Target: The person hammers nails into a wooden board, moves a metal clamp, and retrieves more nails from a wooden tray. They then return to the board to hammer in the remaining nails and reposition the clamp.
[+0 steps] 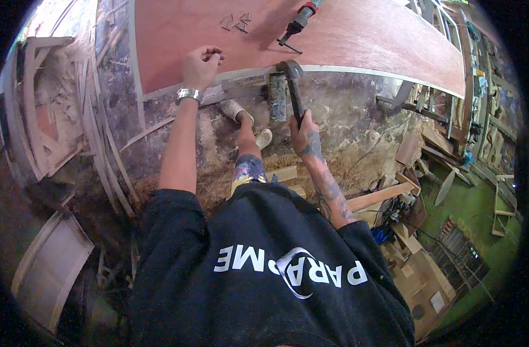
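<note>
hammer (pixel 292 87): dark metal head sits at the pale edge of the reddish plywood panel (pixel 345 40), handle runs down from it, held near its end. nail (pixel 218 53): tiny, dark, pinched over the panel edge, left of hammer.

The panel (pixel 345 40) on the desk is reddish plywood, smooth and matt, edged with a pale bare-wood strip (pixel 357 70). The hammer (pixel 293 87) in my right hand (pixel 302 132) has a dark, dull metal head. The small nails (pixel 237 22) are grey metal. My watch (pixel 188 94) is bright polished metal, the only glossy thing here. My shirt (pixel 264 289) is black matt cloth with white print. The floor (pixel 345 115) is rough and mottled, strewn with sawdust.
</note>
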`<state>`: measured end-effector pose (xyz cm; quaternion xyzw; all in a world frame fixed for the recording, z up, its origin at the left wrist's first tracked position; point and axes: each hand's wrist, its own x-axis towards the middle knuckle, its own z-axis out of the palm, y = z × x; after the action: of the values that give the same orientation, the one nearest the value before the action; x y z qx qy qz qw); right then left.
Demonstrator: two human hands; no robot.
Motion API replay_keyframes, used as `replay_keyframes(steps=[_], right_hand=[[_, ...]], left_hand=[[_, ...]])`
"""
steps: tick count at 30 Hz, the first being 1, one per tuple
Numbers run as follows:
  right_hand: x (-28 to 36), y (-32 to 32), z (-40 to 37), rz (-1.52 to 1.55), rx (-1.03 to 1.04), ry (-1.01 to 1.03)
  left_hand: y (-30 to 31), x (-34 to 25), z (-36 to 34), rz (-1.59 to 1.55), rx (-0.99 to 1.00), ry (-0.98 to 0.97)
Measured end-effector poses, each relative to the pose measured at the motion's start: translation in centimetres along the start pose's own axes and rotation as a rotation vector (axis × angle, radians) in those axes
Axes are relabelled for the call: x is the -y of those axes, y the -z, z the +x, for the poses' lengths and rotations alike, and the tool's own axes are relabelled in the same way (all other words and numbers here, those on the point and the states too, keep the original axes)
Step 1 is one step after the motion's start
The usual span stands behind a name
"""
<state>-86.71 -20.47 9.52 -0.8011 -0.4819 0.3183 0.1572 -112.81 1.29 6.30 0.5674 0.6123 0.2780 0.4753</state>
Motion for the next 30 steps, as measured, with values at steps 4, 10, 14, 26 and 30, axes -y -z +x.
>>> replay_keyframes(steps=[4,10,14,26,30], right_hand=[[-1.3,-1.1,0.1,-0.016,-0.040,0.045],[-2.2,-1.7,0.3,-0.034,-0.080,0.092],[-1.7,-1.4,0.4,-0.055,-0.056,0.053],[-1.4,-1.7,0.2,0.001,-0.115,0.131],[-0.1,-1.4,-0.1,0.029,-0.109,0.058]], left_hand=[[1.0,0.5,-1.1,-0.118,0.022,-0.014],[1.2,3.9,-0.3,0.218,0.001,-0.396],[0.4,4.3,-0.5,0.365,-0.129,-0.533],[0.3,5.7,0.2,0.236,-0.042,-0.543],[0.2,6.8,0.4,0.184,-0.045,-0.558]])
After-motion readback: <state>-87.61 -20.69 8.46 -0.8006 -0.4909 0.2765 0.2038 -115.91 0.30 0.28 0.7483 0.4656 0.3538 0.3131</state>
